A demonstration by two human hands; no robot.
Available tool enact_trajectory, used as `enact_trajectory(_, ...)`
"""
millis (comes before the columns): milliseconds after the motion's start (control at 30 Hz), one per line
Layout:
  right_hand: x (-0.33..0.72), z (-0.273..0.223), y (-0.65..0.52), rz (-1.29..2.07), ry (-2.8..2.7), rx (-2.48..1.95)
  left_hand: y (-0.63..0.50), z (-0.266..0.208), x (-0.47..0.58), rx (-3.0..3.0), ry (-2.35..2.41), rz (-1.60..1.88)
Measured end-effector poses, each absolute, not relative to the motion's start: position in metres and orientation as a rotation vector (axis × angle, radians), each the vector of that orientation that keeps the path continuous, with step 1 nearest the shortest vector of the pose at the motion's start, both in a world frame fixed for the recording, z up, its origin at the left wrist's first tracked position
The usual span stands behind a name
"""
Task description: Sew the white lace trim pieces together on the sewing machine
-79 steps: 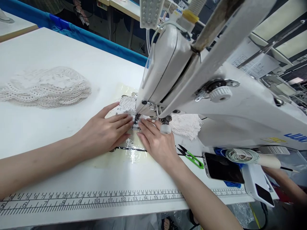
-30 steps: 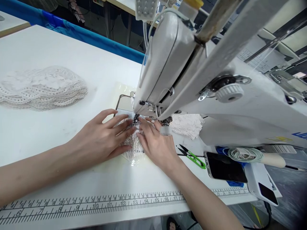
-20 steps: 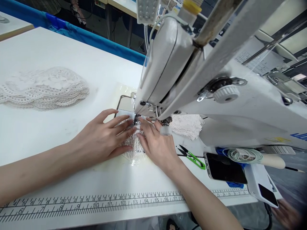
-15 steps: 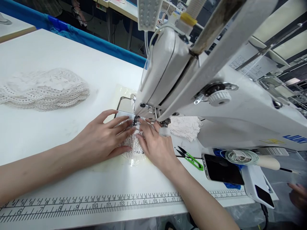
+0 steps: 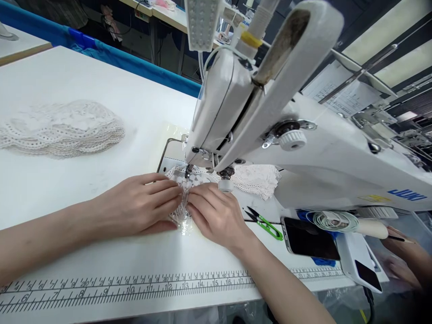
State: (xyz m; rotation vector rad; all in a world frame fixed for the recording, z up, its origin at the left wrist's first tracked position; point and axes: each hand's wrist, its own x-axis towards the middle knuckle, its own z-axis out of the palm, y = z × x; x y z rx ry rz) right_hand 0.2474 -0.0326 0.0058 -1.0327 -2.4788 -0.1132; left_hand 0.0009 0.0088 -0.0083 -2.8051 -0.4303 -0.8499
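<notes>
A white lace piece [image 5: 197, 178] lies under the presser foot [image 5: 188, 170] of a white sewing machine [image 5: 222, 96]. My left hand [image 5: 145, 204] is at the lace's near left edge, its fingers bent together and closed on the fabric. On the near right edge, my right hand [image 5: 216, 213] pinches the lace between thumb and fingers. The fingertips of both hands almost meet just in front of the foot, and they partly hide the fabric. More white lace [image 5: 258, 180] sits under the machine arm, to the right of my right hand.
A stack of white lace [image 5: 64, 128] rests on the left of the white table [image 5: 101, 252]. Green thread snips [image 5: 266, 225], a phone [image 5: 310, 238] and a white device with a dark screen [image 5: 361, 265] lie to the right. Another person's hand [image 5: 401, 254] is at the right edge.
Both my hands have drawn back from the presser foot toward me, and their spread fingers have closed on the lace. More lace shows around the foot. The other person's hand has come further into view.
</notes>
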Motion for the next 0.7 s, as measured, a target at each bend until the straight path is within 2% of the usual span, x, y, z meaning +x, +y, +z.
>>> enact_trajectory(167, 0.248, 0.002, -0.032, 0.004, -2.429, -1.003, 0.009, -0.006, 0.004, -2.777, -0.535, -0.901)
enact_trajectory(467, 0.249, 0.004, -0.033, -0.273, -2.468, -0.926, 0.001, -0.028, 0.004, -2.668, -0.634, -0.826)
enact_trajectory(700, 0.247, 0.003, -0.031, -0.275, -2.427, -0.887, 0.003, -0.011, 0.006, -2.657, -0.583, -0.710)
